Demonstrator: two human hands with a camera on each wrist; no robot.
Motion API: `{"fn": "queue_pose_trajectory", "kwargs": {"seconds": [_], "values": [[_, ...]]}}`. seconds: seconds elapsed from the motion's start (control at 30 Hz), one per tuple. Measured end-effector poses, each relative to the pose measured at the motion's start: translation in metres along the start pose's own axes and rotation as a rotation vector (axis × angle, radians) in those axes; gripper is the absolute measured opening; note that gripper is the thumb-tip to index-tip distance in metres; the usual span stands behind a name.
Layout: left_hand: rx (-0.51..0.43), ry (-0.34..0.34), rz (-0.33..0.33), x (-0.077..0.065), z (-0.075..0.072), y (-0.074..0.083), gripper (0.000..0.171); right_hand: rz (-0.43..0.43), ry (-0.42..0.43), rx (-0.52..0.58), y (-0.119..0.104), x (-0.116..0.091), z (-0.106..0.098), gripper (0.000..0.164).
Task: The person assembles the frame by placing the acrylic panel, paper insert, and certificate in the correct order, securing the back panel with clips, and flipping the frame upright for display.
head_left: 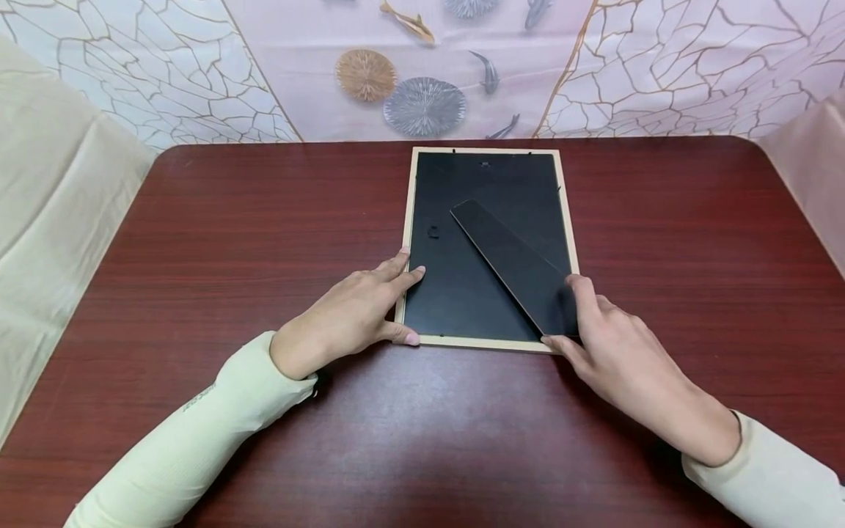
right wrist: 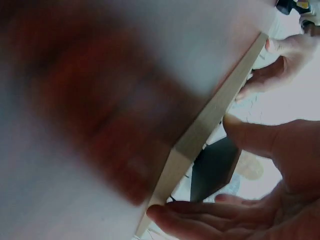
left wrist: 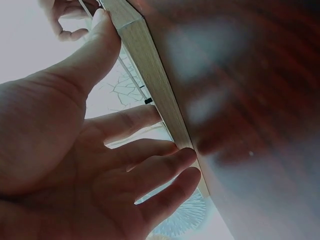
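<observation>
A picture frame point(head_left: 488, 342) with a pale wood border lies with its black backing board point(head_left: 455, 293) upward. A black easel-back stand leg point(head_left: 511, 257) slants across the board, its wide end at the lower right corner. At the lower left corner, my left hand point(head_left: 350, 315) rests with fingers fairly straight against the side and thumb on the bottom edge. My right hand point(head_left: 627, 352) spans the opposite lower corner, thumb at the bottom edge and extended fingers along the right side. In the right wrist view, the stand leg point(right wrist: 215, 170) rises from the board between thumb and fingers.
The frame lies on a dark red wood-grain table point(head_left: 264, 205), near its far edge. Behind it hangs a patterned cloth point(head_left: 297, 44) with fish and round motifs. Pale fabric point(head_left: 53, 183) drapes at the left side, and small black tabs point(head_left: 454, 151) sit along the frame's rim.
</observation>
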State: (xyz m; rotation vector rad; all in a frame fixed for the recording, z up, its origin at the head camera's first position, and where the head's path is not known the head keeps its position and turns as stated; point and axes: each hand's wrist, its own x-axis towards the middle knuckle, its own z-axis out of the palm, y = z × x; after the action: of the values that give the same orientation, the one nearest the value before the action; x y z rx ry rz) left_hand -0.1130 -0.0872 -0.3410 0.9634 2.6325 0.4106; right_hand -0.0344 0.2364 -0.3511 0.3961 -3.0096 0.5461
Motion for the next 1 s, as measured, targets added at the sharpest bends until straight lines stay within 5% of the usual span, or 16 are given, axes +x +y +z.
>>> {"fn": "queue_pose_trajectory", "kwargs": {"seconds": [0.23,0.57,1.0], "values": [[0.004,-0.005,0.003,0.000,0.001,0.000,0.095,0.076,-0.016,-0.018,-0.006,-0.001,0.001,0.067],[0.009,-0.002,0.001,0.000,0.001,0.000,0.094,0.059,-0.007,-0.051,-0.007,-0.001,0.000,0.055],[-0.007,-0.027,-0.023,0.001,0.001,0.000,0.097,0.087,-0.052,0.101,0.011,-0.007,-0.009,0.084]]}}
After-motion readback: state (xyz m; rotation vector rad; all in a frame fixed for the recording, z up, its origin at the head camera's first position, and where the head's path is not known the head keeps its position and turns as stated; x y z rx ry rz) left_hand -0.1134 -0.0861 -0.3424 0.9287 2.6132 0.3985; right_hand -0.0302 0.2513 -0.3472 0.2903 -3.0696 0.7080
